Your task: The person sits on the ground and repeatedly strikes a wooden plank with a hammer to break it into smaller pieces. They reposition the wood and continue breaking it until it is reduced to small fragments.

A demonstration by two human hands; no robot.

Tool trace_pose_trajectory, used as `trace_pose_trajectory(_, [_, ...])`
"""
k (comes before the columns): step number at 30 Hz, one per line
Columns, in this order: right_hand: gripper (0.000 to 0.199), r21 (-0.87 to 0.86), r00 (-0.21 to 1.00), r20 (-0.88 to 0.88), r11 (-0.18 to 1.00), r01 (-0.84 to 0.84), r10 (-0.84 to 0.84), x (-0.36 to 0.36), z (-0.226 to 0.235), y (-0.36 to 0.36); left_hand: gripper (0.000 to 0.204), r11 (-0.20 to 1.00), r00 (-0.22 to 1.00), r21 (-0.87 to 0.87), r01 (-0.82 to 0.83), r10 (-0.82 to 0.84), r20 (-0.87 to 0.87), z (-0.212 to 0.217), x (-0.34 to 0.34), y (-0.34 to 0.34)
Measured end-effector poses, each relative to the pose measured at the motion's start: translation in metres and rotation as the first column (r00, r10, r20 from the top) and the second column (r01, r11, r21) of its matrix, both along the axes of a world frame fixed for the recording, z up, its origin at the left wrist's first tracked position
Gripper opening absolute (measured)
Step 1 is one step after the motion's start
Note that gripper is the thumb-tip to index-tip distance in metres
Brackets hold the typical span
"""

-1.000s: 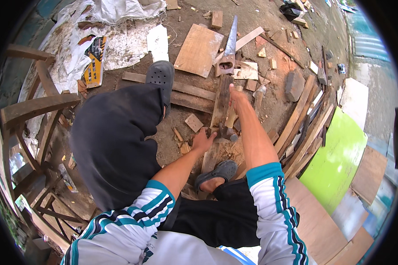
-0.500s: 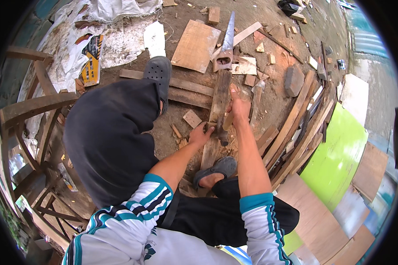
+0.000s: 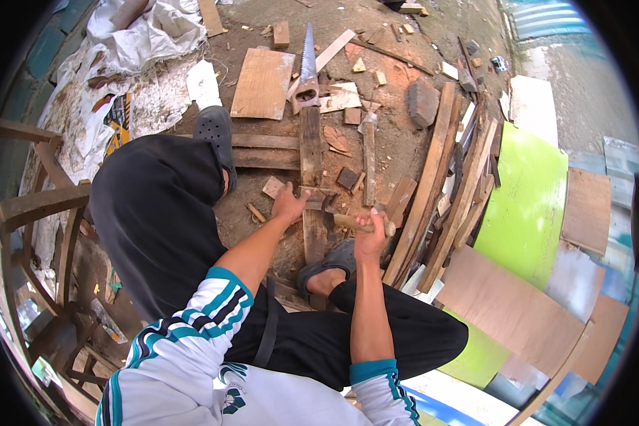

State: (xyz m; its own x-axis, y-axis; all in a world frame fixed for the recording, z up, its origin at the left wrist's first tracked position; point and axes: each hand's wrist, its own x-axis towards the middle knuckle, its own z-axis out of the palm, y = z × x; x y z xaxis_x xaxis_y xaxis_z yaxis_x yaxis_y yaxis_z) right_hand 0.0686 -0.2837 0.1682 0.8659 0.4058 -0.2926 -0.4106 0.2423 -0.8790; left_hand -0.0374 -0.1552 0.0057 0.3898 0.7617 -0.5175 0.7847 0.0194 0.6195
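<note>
The dark plank [image 3: 310, 145] extends lengthwise away from the person. The hammer [image 3: 348, 222], head at the plank's right edge, points left from the right hand [image 3: 370, 241], clamped on its handle. The left hand [image 3: 290, 206], nearer the plank, meets a crosswise wood strip [image 3: 319, 192]; grip indeterminable.

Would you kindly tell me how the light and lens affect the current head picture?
Head view: soft daylight without harsh shadows; the hammer and right hand look reasonably sharp; toward the rim, the green panel looks bowed; the corners go black.
</note>
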Motion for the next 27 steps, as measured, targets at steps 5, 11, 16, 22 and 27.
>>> trace_pose_trajectory(5, [0.029, 0.063, 0.980, 0.158, 0.989, -0.133, 0.122, 0.013, 0.077, -0.046, 0.064, 0.914, 0.985, -0.386, -0.127, 0.160, 0.056, 0.073, 0.023, 0.005])
trace_pose_trajectory(11, [0.034, 0.259, 0.968, 0.239, 0.957, -0.133, 0.070, 0.007, 0.159, -0.103, 0.062, 0.393, 0.895, -0.843, 0.367, 0.097, 0.435, 0.197, 0.037, -0.003])
trace_pose_trajectory(16, [0.037, 0.455, 0.984, 0.144, 0.890, 0.027, -0.104, -0.006, 0.180, -0.141, 0.047, 0.273, 0.759, -0.709, 0.651, -0.198, 0.620, 0.247, 0.038, 0.007])
trace_pose_trajectory(22, [0.035, 0.537, 0.990, 0.005, 0.835, 0.118, -0.143, -0.010, 0.171, -0.155, 0.033, 0.318, 0.701, -0.629, 0.709, -0.219, 0.679, 0.267, 0.028, 0.002])
trace_pose_trajectory(27, [0.033, 0.272, 0.985, -0.082, 0.948, 0.167, -0.150, -0.017, 0.150, -0.137, 0.027, 0.333, 0.831, -0.787, 0.519, 0.019, 0.556, 0.222, 0.026, -0.006])
